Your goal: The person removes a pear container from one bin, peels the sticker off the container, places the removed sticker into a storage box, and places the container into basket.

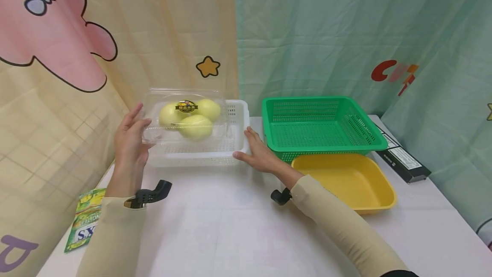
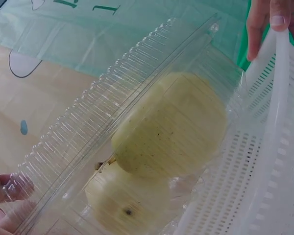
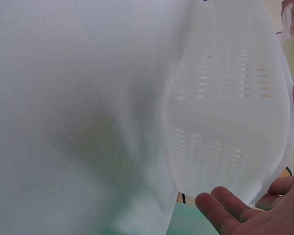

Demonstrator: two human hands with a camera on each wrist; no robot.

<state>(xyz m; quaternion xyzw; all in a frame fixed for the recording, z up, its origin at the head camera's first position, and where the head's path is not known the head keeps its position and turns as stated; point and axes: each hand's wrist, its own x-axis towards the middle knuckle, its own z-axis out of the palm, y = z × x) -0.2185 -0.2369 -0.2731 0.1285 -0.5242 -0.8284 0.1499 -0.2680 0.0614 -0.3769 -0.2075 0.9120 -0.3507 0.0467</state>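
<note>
A clear plastic clamshell box point(image 1: 184, 134) holds three pale yellow-green fruits point(image 1: 196, 127), which look like pears, and has a dark and gold label on its lid. My left hand point(image 1: 132, 134) grips the box at its left end. The box is over the left part of a white perforated basket point(image 1: 240, 119), hiding much of it; in the left wrist view the fruits point(image 2: 171, 127) show through the plastic. At the basket's right end, my right hand point(image 1: 259, 153) holds the rim, with fingers point(image 3: 230, 205) along the outside of the wall in the right wrist view.
A green perforated basket point(image 1: 323, 146) stands to the right at the back, with a yellow basin point(image 1: 346, 178) in front of it. Farther right lies a black box point(image 1: 407, 163). A green and yellow packet point(image 1: 82, 221) lies at the left edge. Printed curtains point(image 1: 307, 33) surround the table.
</note>
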